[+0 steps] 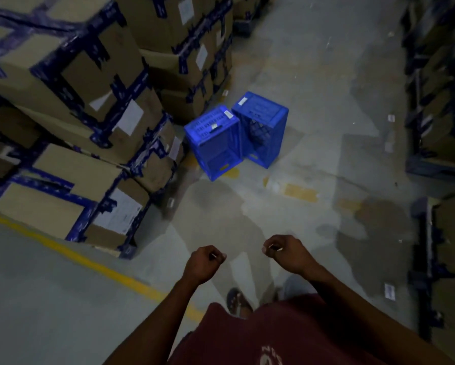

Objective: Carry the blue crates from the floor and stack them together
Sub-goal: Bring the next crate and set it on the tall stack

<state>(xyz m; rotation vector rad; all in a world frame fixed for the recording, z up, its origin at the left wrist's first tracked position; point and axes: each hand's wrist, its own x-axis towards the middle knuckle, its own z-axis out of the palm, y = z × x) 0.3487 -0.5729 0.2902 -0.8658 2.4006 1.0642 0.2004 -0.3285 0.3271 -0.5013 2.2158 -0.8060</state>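
Two blue plastic crates stand side by side on the grey floor ahead of me, both on end with a slatted side facing up. The left crate [212, 139] touches the right crate [260, 127], and each carries small white labels. Well short of them, my left hand [204, 263] and my right hand [286, 252] hang in front of my body. Both have their fingers curled in and hold nothing.
Stacks of brown cardboard boxes [71, 122] bound with blue tape fill the left side, right up to the crates. Dark shelving with boxes [442, 127] lines the right edge. A yellow floor line [89, 259] runs diagonally at lower left. My foot [236, 301] shows below my hands.
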